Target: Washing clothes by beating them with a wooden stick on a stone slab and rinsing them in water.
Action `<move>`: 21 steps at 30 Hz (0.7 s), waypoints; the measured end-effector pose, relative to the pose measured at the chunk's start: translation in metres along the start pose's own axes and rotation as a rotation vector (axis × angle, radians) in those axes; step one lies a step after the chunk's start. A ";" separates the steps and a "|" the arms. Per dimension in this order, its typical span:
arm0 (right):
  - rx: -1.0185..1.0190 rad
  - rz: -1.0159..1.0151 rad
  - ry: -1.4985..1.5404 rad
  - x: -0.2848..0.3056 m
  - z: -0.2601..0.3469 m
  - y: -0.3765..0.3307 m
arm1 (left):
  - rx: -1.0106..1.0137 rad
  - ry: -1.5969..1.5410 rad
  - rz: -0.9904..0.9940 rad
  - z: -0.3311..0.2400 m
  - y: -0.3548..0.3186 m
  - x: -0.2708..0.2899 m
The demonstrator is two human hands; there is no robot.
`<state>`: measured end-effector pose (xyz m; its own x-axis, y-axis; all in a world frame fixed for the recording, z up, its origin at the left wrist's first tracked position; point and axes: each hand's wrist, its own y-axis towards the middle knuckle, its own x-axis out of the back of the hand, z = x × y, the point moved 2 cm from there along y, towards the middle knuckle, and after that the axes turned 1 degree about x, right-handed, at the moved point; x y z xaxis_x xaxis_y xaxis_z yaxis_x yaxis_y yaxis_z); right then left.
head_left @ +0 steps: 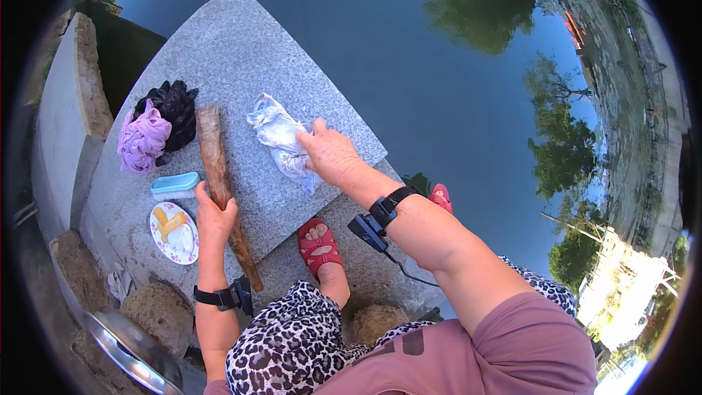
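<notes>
My right hand (333, 157) closes its fingers on the near right side of a bunched, wet-looking white and pale blue cloth (281, 139) on the grey stone slab (241, 44). My left hand (214, 218) is at the left edge of a long wooden stick (213, 150). Its thumb overlaps the wood, and its forefinger points away from me, apart from the thumb; the other fingers are hidden. Left of it lie a turquoise scrubbing brush (175, 183) with pale bristles and a flower-rimmed plate (162, 243) holding yellow and white pieces that look like soap.
A lilac cloth (144, 139) and a black bundle (177, 111) sit at the slab's left. Water (409, 102) lies beyond its far right edge. A metal basin (131, 351) and rough stones (157, 314) are at lower left. My red-sandalled foot (319, 247) stands below the slab.
</notes>
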<state>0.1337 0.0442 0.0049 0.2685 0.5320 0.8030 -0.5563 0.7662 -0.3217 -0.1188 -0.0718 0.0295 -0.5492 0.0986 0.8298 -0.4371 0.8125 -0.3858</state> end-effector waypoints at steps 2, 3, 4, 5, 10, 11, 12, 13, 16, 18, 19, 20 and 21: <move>0.013 0.063 -0.062 -0.001 -0.004 0.008 | -0.040 0.028 -0.017 0.005 -0.006 0.001; 0.002 0.059 -0.059 -0.003 -0.006 0.009 | -0.034 0.055 -0.027 0.010 -0.009 0.002; 0.017 0.024 -0.042 -0.003 -0.007 0.008 | -0.027 0.082 -0.037 0.013 -0.011 0.003; 0.033 -0.007 -0.027 -0.006 -0.010 0.005 | -0.034 0.083 -0.029 0.013 -0.013 0.002; 0.000 -0.027 0.024 -0.006 -0.026 -0.005 | -0.131 0.352 -0.066 -0.001 -0.019 0.012; -0.010 0.003 0.066 -0.006 -0.030 -0.006 | -0.234 0.422 -0.109 -0.010 -0.019 0.017; -0.020 0.033 0.109 -0.006 -0.035 -0.008 | -0.249 0.454 -0.116 -0.020 -0.019 0.022; -0.022 0.029 0.112 -0.002 -0.040 -0.013 | -0.254 0.458 -0.116 -0.031 -0.018 0.027; 0.103 -0.242 0.506 0.028 -0.062 -0.037 | -0.504 0.433 -0.054 -0.073 -0.017 0.036; 0.007 -0.194 0.783 0.049 -0.091 -0.048 | -0.681 0.416 0.199 -0.109 -0.013 0.023; -0.122 -0.156 1.033 0.057 -0.105 -0.056 | -0.678 0.418 0.204 -0.121 -0.008 0.012; -0.117 -0.172 1.177 0.066 -0.119 -0.062 | -0.741 0.430 0.288 -0.133 -0.003 -0.001; -0.134 -0.258 1.248 0.076 -0.136 -0.069 | -0.807 0.435 0.374 -0.142 0.002 -0.014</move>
<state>0.2988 0.0807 0.0196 0.9489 0.2830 -0.1395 -0.3141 0.8887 -0.3341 -0.0112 0.0097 0.0744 -0.1723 0.4995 0.8490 0.4166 0.8180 -0.3967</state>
